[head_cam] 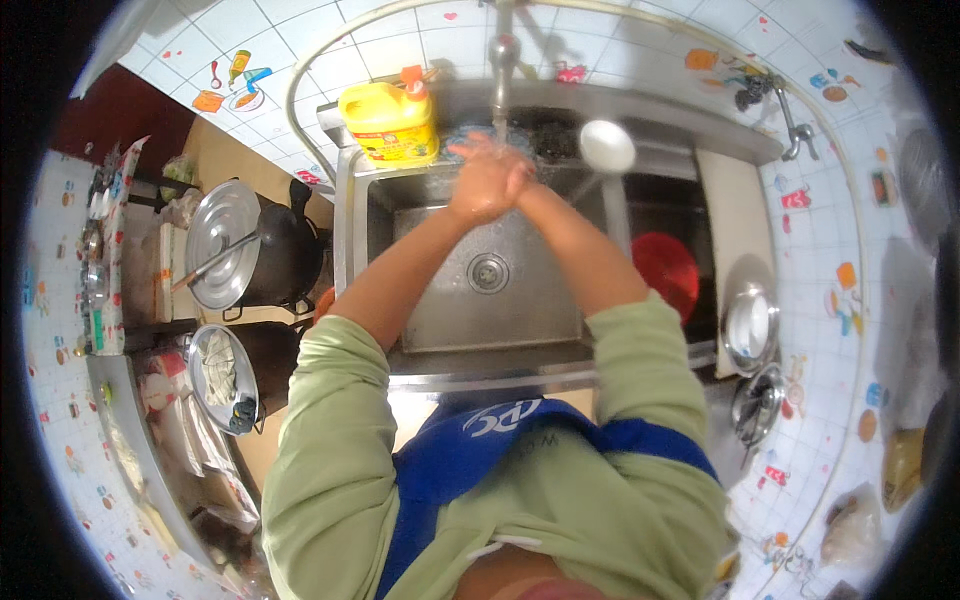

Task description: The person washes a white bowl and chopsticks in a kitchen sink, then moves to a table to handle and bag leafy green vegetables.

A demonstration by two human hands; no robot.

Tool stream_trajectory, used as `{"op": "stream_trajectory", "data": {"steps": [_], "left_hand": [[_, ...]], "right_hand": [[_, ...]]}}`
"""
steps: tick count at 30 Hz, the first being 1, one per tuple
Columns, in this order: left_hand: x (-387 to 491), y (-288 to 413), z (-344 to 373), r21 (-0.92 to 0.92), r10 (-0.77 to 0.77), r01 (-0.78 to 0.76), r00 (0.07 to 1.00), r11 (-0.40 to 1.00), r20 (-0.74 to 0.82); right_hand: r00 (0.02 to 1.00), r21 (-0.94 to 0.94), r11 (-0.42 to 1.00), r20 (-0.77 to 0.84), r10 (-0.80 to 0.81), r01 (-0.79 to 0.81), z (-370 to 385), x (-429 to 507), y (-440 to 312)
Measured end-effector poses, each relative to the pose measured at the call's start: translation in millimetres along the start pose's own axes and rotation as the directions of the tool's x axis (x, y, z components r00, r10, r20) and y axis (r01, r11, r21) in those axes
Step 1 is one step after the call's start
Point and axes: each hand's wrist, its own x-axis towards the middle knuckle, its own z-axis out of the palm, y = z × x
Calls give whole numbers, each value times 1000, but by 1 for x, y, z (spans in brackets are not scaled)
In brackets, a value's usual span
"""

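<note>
My left hand (480,186) and my right hand (519,174) are pressed together over the back of a stainless steel sink (495,315). They look wet, and they overlap so that most of the right fingers are hidden. A few fingertips stick out toward the back left. Just above them is the spout of a metal tap (501,82), with water coming down onto the hands. Below my wrists the basin's drain (487,273) shows. A yellow jug of detergent with a red pump (390,127) stands on the sink's back left corner.
A white bowl (607,145) sits on the back ledge, right of the tap. A red basin (666,276) lies right of the sink, with metal bowls (750,330) beyond. On the left are a black wok (289,251), a metal lid (217,244) and a pan holding cloths (225,390).
</note>
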Motion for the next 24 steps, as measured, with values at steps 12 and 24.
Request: {"op": "stream_trajectory", "data": {"steps": [12,24], "left_hand": [[23,-8,16,-787,-601,506,767,351,225],[-68,-13,37,-641,-708,701,621,311,335]], "right_hand": [[924,191,964,-302,236,-184,-34,-182,64],[127,54,207,-631,765,-977,-139,-568,293]]}}
